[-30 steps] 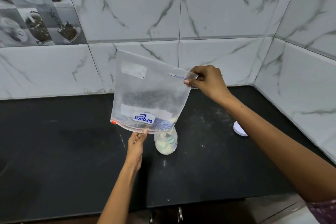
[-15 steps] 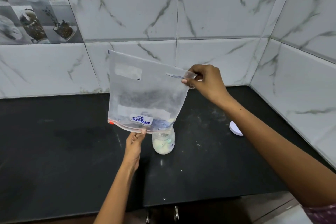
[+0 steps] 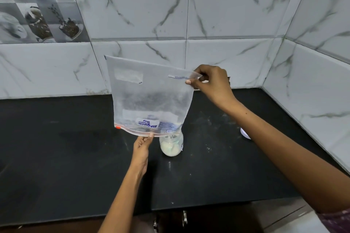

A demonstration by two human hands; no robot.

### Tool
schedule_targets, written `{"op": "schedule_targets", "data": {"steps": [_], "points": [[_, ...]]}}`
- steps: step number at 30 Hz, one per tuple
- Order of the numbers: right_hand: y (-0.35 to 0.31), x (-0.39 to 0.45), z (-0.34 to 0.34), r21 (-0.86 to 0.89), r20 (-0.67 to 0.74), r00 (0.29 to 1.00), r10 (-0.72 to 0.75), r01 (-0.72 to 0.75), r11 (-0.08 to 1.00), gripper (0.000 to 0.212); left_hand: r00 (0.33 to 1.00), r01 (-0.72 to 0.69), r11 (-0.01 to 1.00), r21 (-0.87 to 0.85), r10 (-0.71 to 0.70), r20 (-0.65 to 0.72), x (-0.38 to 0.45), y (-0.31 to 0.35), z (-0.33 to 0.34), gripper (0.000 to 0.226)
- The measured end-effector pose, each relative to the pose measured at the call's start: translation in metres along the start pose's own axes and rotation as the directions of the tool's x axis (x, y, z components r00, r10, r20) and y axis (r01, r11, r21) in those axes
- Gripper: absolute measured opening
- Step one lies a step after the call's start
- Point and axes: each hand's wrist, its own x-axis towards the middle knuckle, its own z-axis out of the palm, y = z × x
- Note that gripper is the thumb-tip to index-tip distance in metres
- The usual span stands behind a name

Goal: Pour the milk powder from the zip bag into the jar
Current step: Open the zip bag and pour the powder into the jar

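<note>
A clear zip bag (image 3: 149, 98) hangs upside down over the black counter, its zip edge and printed label at the bottom. My right hand (image 3: 210, 81) pinches the bag's raised upper right corner. My left hand (image 3: 143, 145) holds the zip edge from below. The bag's lower right corner sits over the mouth of a small glass jar (image 3: 171, 145), which stands upright and holds pale milk powder in its lower half. The bag looks nearly empty, dusted with powder inside.
A white round lid (image 3: 245, 133) lies on the black counter (image 3: 56, 157) to the right, partly hidden by my right forearm. Specks of powder dot the counter near the jar. Marble-tiled walls close off the back and right side.
Almost nothing has changed; both hands keep the same hold on the bag over the jar. The view has shifted slightly.
</note>
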Motion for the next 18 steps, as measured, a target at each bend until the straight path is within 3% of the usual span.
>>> {"op": "schedule_targets", "data": {"steps": [3,7,14,18], "points": [[0.009,0.0,0.001,0.028,0.12,0.984,0.132,-0.136,0.99,0.029,1.0,0.005,1.0,-0.015,-0.005,0.005,-0.002,0.001,0.003,0.023],[0.037,-0.019,0.013,0.221,0.257,0.919,0.299,-0.358,0.907,0.039,1.0,0.008,1.0,-0.024,-0.008,0.013,-0.001,0.0,0.004,0.025],[0.08,-0.048,0.062,0.104,0.291,0.841,0.456,-0.502,0.859,0.026,1.0,0.019,1.0,-0.007,-0.019,0.022,-0.002,0.003,0.004,0.027],[0.09,-0.056,0.083,0.125,0.27,0.831,0.487,-0.532,0.838,0.019,1.0,0.023,1.0,-0.012,-0.023,0.0,-0.001,0.004,0.001,0.029]]}}
